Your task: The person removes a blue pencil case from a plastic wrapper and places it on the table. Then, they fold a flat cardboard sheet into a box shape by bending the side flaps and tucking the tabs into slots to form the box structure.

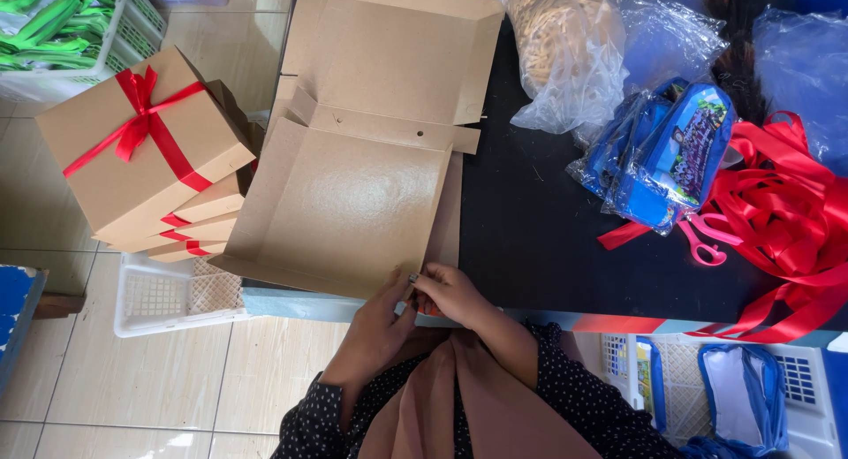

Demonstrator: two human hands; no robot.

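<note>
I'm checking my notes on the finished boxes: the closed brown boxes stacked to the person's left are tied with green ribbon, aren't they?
Not quite: the ribbon on the stacked brown boxes is red, not green, as the head view shows. The boxes are indeed closed and stacked to the person's left, beside the open flat cardboard box that both hands touch.

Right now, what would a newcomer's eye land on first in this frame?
Probably the stack of tan gift boxes tied with red ribbon at the left, and the loose red ribbon heap on the black table's right side. In the middle, both hands, left hand and right hand, meet at the near edge of an open cardboard box.
</note>
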